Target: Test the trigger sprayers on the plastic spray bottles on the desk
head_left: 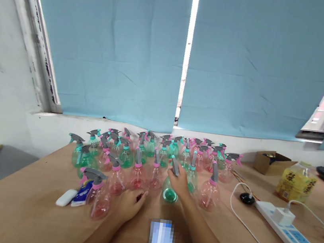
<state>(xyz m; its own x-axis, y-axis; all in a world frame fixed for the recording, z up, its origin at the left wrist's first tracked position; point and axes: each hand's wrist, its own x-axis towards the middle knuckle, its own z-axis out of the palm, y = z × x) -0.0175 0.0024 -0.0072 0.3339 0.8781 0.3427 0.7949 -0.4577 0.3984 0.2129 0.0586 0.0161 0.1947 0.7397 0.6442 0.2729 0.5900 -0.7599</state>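
The right hand is wrapped around a green spray bottle, fingers closed over its neck just below the grey trigger head — the bottle is tipped toward the camera, so its round base faces forward, and it sits at the front edge of the cluster on the wooden table. The left hand lies flat on the table just left of it, fingers loose and holding nothing, near a pink spray bottle with a grey and pink trigger.

Behind both hands stands a dense group of spray bottles — green and pink, all upright, reaching back to the wall under the blue curtains. Left of the pink bottle lie a small white object and a blue packet. To the right, well apart, a white power strip with a plug in it runs along the table, with a yellow bottle and a cardboard box behind it.
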